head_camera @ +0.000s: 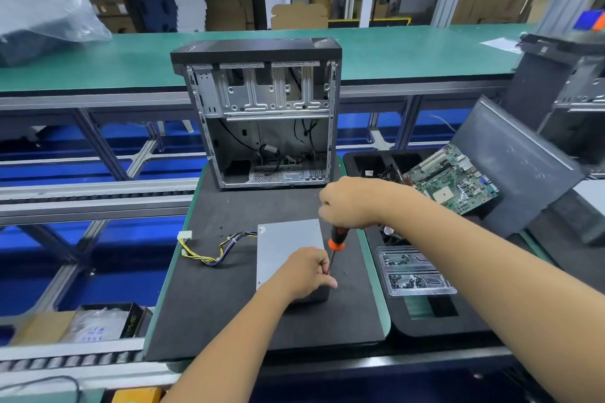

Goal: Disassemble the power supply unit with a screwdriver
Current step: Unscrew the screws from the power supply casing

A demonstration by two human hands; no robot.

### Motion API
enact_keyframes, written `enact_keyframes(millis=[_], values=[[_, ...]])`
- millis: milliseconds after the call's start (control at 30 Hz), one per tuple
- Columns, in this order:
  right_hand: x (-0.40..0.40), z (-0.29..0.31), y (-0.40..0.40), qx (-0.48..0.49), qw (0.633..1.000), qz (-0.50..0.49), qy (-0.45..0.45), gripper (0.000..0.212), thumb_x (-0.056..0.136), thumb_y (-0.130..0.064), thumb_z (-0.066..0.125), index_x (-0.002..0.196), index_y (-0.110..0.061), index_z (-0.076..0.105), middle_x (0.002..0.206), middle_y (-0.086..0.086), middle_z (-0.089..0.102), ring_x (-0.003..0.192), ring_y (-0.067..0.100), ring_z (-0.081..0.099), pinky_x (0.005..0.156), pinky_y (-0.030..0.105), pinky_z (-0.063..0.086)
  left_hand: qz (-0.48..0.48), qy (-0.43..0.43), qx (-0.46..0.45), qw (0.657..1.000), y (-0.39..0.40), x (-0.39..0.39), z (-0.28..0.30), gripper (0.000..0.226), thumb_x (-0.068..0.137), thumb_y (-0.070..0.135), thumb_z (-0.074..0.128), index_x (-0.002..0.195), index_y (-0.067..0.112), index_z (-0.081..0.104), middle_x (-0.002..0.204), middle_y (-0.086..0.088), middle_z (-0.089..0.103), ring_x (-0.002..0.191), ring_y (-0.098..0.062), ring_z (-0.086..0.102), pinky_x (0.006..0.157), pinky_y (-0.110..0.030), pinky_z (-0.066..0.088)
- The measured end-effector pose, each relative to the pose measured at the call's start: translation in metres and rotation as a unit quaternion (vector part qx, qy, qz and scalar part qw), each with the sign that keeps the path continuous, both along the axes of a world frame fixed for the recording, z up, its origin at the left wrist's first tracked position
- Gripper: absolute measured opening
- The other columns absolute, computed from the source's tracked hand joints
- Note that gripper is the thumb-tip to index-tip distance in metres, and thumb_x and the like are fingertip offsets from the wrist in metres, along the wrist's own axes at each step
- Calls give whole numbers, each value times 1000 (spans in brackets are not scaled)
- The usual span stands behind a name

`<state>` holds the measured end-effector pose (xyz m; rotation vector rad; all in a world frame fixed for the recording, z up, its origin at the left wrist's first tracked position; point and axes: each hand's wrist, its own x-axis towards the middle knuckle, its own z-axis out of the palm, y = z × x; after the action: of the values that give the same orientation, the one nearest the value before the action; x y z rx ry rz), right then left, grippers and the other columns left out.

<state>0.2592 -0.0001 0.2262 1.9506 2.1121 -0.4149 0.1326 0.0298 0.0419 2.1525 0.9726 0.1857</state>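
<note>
Grey metal power supply unit (288,245) lying flat on the dark foam mat (229,304) of the worktop (376,288), near the mat's right side, just in front of the opened computer case (262,114). Yellow and black cable bundle (212,249) trailing left from the unit, ending in white connectors. Right hand (352,203) above the unit's right edge, forearm reaching in from the lower right, fingers wrapped round the top of the screwdriver (337,239), black and orange handle upright, shaft pointing down beside the unit's right side. Left hand (306,275) resting on the unit's near right corner, forearm coming up from the bottom centre, fingertips (325,267) pinching the shaft low down; tip itself hidden behind the fingers. Both hands close together, one above the other along the tool. To the right, a clear plastic tray (414,270) with small screws in its compartments, sitting on a black foam tray (425,317). Farther right and back, a green motherboard (455,178) tilted against a dark panel (517,167). Green conveyor belt (393,49) running behind the case.
</note>
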Motion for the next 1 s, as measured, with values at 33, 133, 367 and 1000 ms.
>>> enact_keyframes(millis=[33,133,367,1000], values=[[1,1,-1,2,1000,10,13,22,89,-26,47,91,-7,58,77,10,67,71,27,64,60,34,48,-4,-4,-8,1000,1,-1,1,31,74,24,79,65,20,49,70,7,53,63,-8,47,63,-21,40],[3,8,-5,-11,996,36,77,25,76,-22,68,95,-18,52,79,-7,52,66,10,49,51,28,36,-19,-15,-16,1000,1,-6,2,18,78,18,74,73,15,57,69,11,52,59,-2,44,61,-15,37],[-5,6,-4,-22,1000,-12,-10,46,96,-46,39,87,-4,55,55,10,64,42,24,61,53,28,48,-31,-31,-7,999,-1,-8,5,10,80,17,73,82,13,64,71,11,54,65,-6,49,67,-17,41],[-3,10,-7,26,997,47,64,18,80,-21,64,95,-15,56,79,-8,57,73,15,54,58,28,42,1,-57,3,998,-4,-11,2,13,76,20,76,68,24,66,81,12,65,72,-1,58,64,-7,40]])
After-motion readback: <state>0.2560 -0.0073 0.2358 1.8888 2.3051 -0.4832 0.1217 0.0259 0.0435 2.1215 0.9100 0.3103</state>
